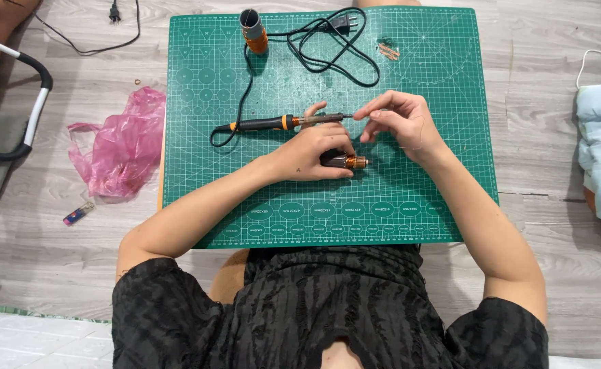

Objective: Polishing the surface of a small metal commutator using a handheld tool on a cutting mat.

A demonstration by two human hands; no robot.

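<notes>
Head view: green cutting mat (198, 137) on the bench. Left hand (310, 154) has its fingers clamped on a small dark cylinder with a copper-wound end (350, 162), pressed to the mat's middle. Right hand (399, 123) has its fingertips pinched together at the metal tip of the soldering iron (280, 123); whether they grip something, cannot tell. The iron lies just above the left hand, cord looping up the mat. Cylinder looks light, rigid, its winding delicate: best held by the dark body. Pink plastic bag (119, 147) lies left of the mat.
</notes>
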